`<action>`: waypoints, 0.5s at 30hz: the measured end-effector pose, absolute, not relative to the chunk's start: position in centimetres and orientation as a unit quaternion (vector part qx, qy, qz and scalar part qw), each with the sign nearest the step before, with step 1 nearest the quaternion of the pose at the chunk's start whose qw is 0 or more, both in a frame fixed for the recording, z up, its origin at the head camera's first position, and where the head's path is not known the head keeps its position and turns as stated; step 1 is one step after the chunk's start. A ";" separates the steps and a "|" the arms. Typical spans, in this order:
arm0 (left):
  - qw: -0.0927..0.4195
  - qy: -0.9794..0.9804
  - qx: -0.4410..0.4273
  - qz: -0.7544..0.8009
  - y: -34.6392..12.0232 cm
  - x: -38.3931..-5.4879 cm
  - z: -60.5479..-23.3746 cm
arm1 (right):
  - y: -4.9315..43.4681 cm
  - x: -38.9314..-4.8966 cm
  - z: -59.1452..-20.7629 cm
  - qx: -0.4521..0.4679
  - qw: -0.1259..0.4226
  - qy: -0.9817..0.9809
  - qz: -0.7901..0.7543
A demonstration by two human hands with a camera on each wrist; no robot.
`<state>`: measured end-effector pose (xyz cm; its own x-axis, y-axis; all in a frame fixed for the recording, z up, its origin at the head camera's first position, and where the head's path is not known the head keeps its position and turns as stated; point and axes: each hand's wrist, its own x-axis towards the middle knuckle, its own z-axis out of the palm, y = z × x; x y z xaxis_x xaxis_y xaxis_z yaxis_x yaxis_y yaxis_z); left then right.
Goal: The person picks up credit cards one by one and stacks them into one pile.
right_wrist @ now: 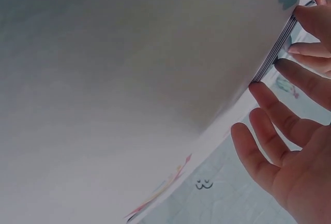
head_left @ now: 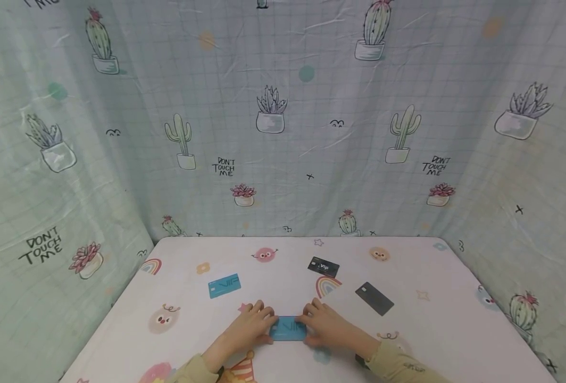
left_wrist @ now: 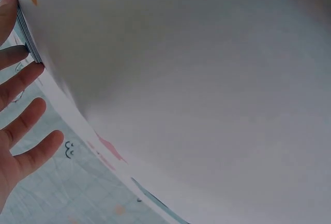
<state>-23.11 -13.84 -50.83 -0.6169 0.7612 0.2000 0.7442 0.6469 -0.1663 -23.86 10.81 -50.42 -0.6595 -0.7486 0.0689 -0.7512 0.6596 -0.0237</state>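
On the worktop [head_left: 278,290], in front of the printed rainbow [head_left: 328,283], a blue-topped card stack [head_left: 288,330] sits in the pinching grip of left hand [head_left: 252,323] and right hand [head_left: 326,325]; a dark card [head_left: 375,298] lies right of the rainbow.

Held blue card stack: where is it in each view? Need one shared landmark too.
Head: blue card stack at bottom centre, blue face showing.
Left wrist: upper-left corner, seen edge-on, partly covered by fingers.
Right wrist: upper right, also edge-on.
Shared landmark: printed curtain, behind the table in head, lower left in left wrist, lower right in right wrist.
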 end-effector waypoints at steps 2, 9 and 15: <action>0.128 -0.897 -0.421 0.034 -13.8 -23.2 -50.8 | 10.8 -23.9 -50.5 0.412 0.027 -0.910 0.023; 0.130 -0.896 -0.424 0.034 -13.8 -23.3 -50.7 | 10.8 -23.9 -50.4 0.418 0.024 -0.908 0.028; 0.109 -0.904 -0.413 0.027 -13.8 -23.2 -50.5 | 10.9 -23.9 -50.4 0.416 0.024 -0.908 0.030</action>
